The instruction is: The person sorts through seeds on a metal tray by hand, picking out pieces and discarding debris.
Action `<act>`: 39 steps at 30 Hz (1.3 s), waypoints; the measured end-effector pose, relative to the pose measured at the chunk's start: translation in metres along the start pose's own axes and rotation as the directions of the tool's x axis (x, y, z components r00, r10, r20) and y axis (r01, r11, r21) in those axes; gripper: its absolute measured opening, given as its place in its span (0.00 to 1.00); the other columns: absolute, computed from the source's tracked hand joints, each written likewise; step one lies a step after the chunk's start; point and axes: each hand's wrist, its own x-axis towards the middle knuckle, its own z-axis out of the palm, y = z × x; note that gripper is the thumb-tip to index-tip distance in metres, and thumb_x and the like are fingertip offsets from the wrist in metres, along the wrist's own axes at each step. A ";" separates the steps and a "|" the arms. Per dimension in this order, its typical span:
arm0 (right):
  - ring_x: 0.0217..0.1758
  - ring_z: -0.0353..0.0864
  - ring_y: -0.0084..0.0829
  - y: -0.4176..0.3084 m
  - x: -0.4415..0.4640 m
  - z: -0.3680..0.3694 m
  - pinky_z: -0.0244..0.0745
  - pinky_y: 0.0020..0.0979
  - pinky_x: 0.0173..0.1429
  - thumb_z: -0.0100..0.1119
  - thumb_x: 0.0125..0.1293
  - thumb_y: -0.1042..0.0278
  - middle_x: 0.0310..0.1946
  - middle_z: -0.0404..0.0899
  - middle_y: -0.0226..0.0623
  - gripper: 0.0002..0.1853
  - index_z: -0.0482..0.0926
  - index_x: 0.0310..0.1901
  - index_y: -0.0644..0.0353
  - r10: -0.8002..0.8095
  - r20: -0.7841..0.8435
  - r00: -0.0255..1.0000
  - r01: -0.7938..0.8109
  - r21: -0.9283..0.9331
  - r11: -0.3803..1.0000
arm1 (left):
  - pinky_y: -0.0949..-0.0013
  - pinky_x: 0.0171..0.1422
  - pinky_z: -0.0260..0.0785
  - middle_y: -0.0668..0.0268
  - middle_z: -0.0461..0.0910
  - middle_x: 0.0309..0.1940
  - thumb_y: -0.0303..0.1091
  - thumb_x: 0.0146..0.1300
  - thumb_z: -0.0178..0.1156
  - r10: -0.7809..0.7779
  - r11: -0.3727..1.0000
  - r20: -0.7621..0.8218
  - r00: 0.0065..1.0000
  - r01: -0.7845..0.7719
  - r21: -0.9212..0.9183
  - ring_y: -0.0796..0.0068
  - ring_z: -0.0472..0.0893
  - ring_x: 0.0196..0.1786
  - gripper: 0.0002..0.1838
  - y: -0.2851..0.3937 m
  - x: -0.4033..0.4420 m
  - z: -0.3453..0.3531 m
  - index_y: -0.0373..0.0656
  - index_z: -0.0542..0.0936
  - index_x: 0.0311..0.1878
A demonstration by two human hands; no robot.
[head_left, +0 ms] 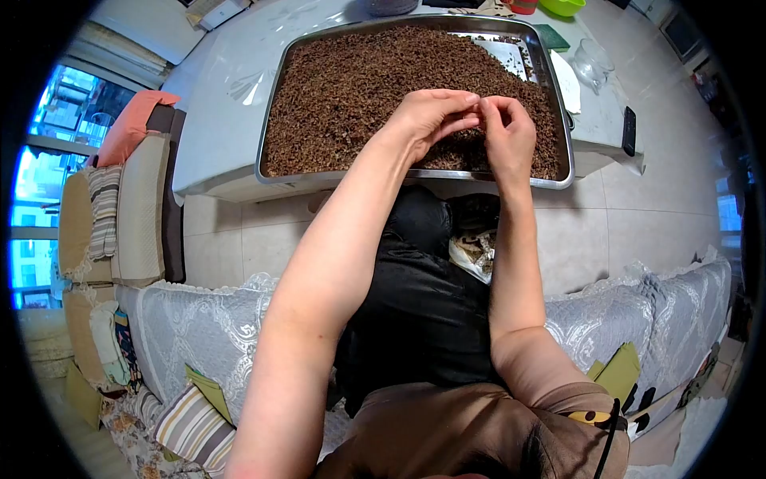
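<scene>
A large metal tray [452, 174] on the table holds a thick layer of brown, crumbly dried bits [359, 88]. Above its front right part, my left hand [435, 116] and my right hand [509, 136] meet at the fingertips. Thumb and fingers are pinched on both hands, and whatever lies between them is too small to make out. In the tray's back right corner, a white flat rectangular piece [505, 57] shows, with a few brown bits around it.
The white table [223, 120] carries a clear glass jug [592, 64], a green pad [550, 37] and a bright green bowl [563, 6]. A black remote-like object [629, 131] is at its right edge. A white bag [472, 254] sits by my legs, near the lace-covered sofa [199, 319].
</scene>
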 end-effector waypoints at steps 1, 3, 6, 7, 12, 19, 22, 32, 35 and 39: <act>0.32 0.80 0.26 -0.002 0.001 0.000 0.76 0.31 0.34 0.61 0.69 0.67 0.33 0.82 0.35 0.09 0.82 0.38 0.64 0.096 0.017 0.995 -0.097 0.106 0.990 | 0.66 0.63 0.79 0.51 0.81 0.49 0.34 0.73 0.56 -0.002 0.999 0.004 1.000 0.002 -0.033 0.64 0.83 0.54 0.17 0.000 0.000 -0.001 0.27 0.77 0.54; 0.31 0.79 0.18 -0.009 0.004 -0.009 0.74 0.23 0.28 0.59 0.71 0.66 0.34 0.82 0.33 0.09 0.80 0.42 0.65 0.234 0.093 0.968 -0.251 0.277 0.928 | 0.61 0.66 0.77 0.44 0.77 0.55 0.33 0.76 0.49 -0.020 0.967 0.068 0.998 0.036 -0.251 0.57 0.80 0.59 0.20 0.000 0.003 -0.005 0.23 0.71 0.59; 0.32 0.82 0.19 -0.019 0.006 -0.019 0.76 0.19 0.28 0.58 0.72 0.68 0.37 0.84 0.37 0.09 0.78 0.44 0.66 0.219 0.158 0.963 -0.265 0.388 0.883 | 0.57 0.70 0.74 0.38 0.69 0.62 0.32 0.78 0.40 -0.019 0.897 0.131 0.991 0.075 -0.436 0.48 0.76 0.64 0.23 0.003 0.004 -0.009 0.20 0.61 0.66; 0.32 0.83 0.19 -0.026 0.006 -0.024 0.77 0.19 0.29 0.58 0.72 0.69 0.37 0.84 0.37 0.08 0.77 0.44 0.67 0.224 0.173 0.959 -0.277 0.404 0.872 | 0.56 0.71 0.73 0.36 0.67 0.64 0.32 0.78 0.37 -0.017 0.875 0.147 0.989 0.085 -0.476 0.46 0.74 0.65 0.24 0.004 0.003 -0.011 0.20 0.58 0.67; 0.35 0.84 0.21 -0.043 0.007 -0.041 0.79 0.21 0.33 0.58 0.71 0.71 0.38 0.84 0.39 0.07 0.75 0.43 0.66 0.188 0.300 0.935 -0.286 0.325 0.901 | 0.58 0.72 0.72 0.38 0.67 0.65 0.18 0.70 0.46 0.034 0.920 0.091 0.995 0.005 -0.393 0.48 0.72 0.68 0.25 0.002 0.004 -0.011 0.20 0.58 0.68; 0.31 0.82 0.22 -0.052 -0.003 -0.098 0.77 0.25 0.35 0.59 0.63 0.78 0.33 0.84 0.35 0.03 0.79 0.38 0.65 0.224 0.710 0.668 -0.200 -0.118 0.973 | 0.69 0.59 0.82 0.43 0.77 0.54 0.16 0.71 0.47 0.162 0.987 -0.214 0.963 -0.154 0.055 0.56 0.83 0.56 0.17 0.005 0.005 -0.005 0.21 0.68 0.61; 0.26 0.82 0.22 -0.066 -0.008 -0.109 0.76 0.26 0.33 0.64 0.62 0.73 0.23 0.84 0.35 0.05 0.85 0.34 0.66 0.438 0.671 0.599 -0.125 -0.462 0.878 | 0.68 0.55 0.84 0.41 0.79 0.52 0.18 0.72 0.47 0.238 0.970 -0.283 0.929 -0.214 0.112 0.56 0.85 0.52 0.16 0.009 0.005 -0.006 0.21 0.69 0.60; 0.41 0.85 0.43 -0.038 -0.004 -0.065 0.77 0.39 0.46 0.68 0.56 0.69 0.34 0.85 0.43 0.08 0.86 0.39 0.57 0.156 0.565 0.810 0.219 -0.538 0.814 | 0.73 0.42 0.85 0.45 0.84 0.40 0.31 0.72 0.56 0.357 0.933 -0.368 0.858 -0.305 0.193 0.61 0.88 0.42 0.14 0.010 0.004 -0.017 0.25 0.75 0.50; 0.39 0.85 0.42 -0.032 -0.008 -0.040 0.77 0.40 0.45 0.69 0.55 0.69 0.33 0.85 0.42 0.08 0.86 0.38 0.56 0.144 0.584 0.799 0.240 -0.529 0.814 | 0.74 0.39 0.82 0.48 0.85 0.37 0.34 0.71 0.60 0.382 0.916 -0.362 0.850 -0.295 0.274 0.66 0.88 0.40 0.15 0.014 -0.001 -0.012 0.26 0.77 0.47; 0.40 0.85 0.41 -0.014 -0.014 -0.022 0.77 0.42 0.45 0.69 0.54 0.69 0.31 0.84 0.41 0.07 0.87 0.36 0.53 0.042 0.625 0.780 0.374 -0.518 0.769 | 0.74 0.41 0.77 0.58 0.87 0.35 0.39 0.66 0.66 0.501 0.749 -0.354 0.790 -0.191 0.634 0.76 0.85 0.38 0.15 0.017 -0.006 -0.007 0.35 0.84 0.44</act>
